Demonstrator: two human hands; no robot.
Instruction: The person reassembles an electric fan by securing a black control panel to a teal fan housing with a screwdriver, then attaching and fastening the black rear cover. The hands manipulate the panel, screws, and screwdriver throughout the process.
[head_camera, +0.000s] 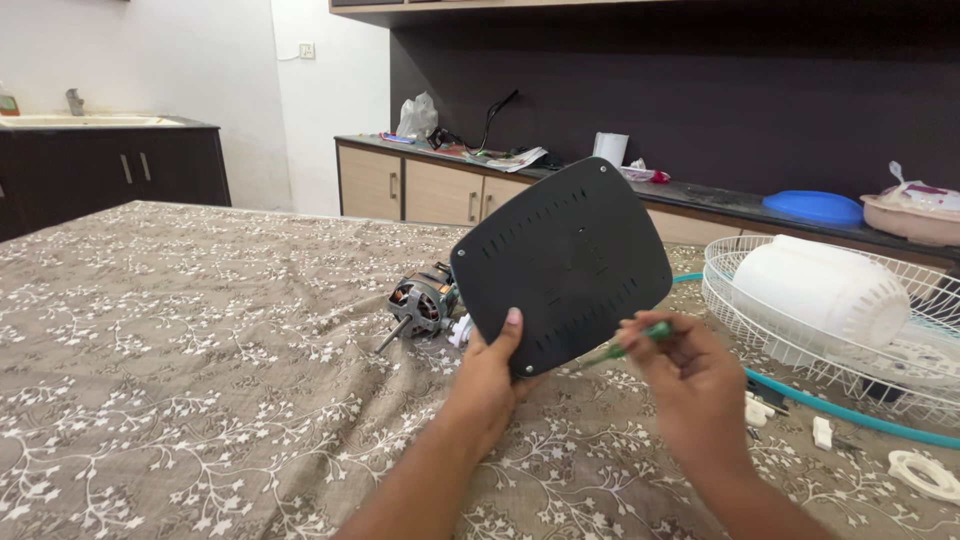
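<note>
a dark slotted plastic panel (562, 262) is being held upright above the bench (200, 350) by its lower edge, gripped in the left hand (490, 375), so its face is being presented for work. a green-handled screwdriver (630, 346) is being pinched in the right hand (690, 385), its tip being aimed at the panel's lower edge. a small motor (420, 305) is lying just behind on the patterned cloth, a white fan grille (840, 310) to the right.
</note>
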